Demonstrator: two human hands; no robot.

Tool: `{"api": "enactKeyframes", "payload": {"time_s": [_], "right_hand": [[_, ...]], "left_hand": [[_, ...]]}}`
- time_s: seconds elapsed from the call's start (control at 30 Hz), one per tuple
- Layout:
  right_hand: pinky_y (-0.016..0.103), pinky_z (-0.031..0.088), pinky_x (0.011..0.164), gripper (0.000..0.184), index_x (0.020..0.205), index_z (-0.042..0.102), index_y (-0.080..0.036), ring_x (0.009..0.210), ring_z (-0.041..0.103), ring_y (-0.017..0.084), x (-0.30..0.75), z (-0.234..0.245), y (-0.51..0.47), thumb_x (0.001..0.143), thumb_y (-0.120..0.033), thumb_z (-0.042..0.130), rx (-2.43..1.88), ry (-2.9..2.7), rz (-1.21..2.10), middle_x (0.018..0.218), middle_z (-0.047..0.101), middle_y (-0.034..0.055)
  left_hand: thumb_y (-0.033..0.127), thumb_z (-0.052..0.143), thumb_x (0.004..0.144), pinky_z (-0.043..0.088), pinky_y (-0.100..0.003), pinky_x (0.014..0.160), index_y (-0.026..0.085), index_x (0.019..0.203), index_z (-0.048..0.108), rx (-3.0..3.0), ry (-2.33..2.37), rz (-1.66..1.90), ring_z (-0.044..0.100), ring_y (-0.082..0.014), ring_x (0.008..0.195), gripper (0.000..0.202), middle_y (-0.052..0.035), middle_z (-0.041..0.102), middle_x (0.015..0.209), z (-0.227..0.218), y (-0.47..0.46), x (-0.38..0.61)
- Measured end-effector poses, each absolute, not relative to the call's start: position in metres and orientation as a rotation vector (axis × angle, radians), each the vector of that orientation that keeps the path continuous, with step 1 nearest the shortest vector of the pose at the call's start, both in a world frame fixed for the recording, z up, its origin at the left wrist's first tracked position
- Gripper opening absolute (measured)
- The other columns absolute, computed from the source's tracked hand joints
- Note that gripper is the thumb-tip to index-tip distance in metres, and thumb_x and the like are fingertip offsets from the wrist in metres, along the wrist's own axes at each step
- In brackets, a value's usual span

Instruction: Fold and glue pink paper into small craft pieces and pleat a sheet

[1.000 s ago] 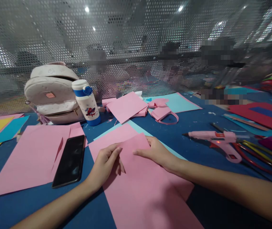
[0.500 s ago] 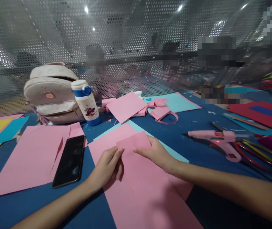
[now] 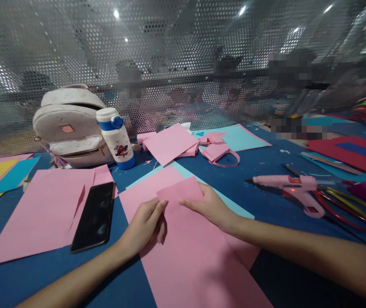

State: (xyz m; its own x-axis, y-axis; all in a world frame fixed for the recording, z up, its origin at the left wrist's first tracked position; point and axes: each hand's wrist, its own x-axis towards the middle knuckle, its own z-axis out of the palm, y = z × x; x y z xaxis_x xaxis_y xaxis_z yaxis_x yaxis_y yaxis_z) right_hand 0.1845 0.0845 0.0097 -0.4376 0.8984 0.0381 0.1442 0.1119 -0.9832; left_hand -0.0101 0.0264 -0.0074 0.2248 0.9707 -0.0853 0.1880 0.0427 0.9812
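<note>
A sheet of pink paper (image 3: 183, 194) is held up a little at its far end, over more pink paper (image 3: 170, 175) and a light blue sheet (image 3: 234, 205). My left hand (image 3: 146, 222) pinches its left edge between thumb and fingers. From the right side my right hand (image 3: 213, 207) grips the same sheet, thumb on top and the fingers hidden behind it. Nearer to me the pink paper stretches down past the bottom of the view, with a shadow across it.
Left of my hands, a black phone (image 3: 93, 218) overlaps pink sheets (image 3: 48, 205). A white backpack (image 3: 73, 128) and a bottle (image 3: 117, 139) stand behind. At right lie a pink glue gun (image 3: 285, 184) and scissors (image 3: 352, 209); a small pink paper bag (image 3: 216, 152) sits further back.
</note>
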Motion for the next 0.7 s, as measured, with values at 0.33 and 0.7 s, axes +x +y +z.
{"api": "enactKeyframes", "payload": {"time_s": [0.33, 0.7], "right_hand": [[0.037, 0.057, 0.081, 0.047, 0.116, 0.066, -0.018, 0.102, 0.069, 0.028, 0.186, 0.012, 0.085, 0.077, -0.041, 0.078, -1.026, -1.688, 1.454, 0.112, 0.073, 0.0093], [0.041, 0.046, 0.101, 0.03, 0.112, 0.063, -0.021, 0.113, 0.062, 0.026, 0.189, 0.007, 0.099, 0.086, -0.036, 0.067, -0.983, -1.878, 1.24, 0.117, 0.069, 0.0065]], "left_hand": [[0.058, 0.041, 0.1, 0.027, -0.016, 0.036, 0.02, 0.07, 0.044, 1.362, 1.192, 0.895, 0.04, -0.0073, 0.028, 0.049, 0.0012, 0.057, 0.038, -0.008, 0.025, -0.01], [0.052, 0.036, 0.103, 0.03, -0.016, 0.036, 0.019, 0.07, 0.046, 1.444, 1.167, 0.885, 0.044, -0.0082, 0.03, 0.048, 0.0, 0.059, 0.042, -0.005, 0.025, -0.01]]}}
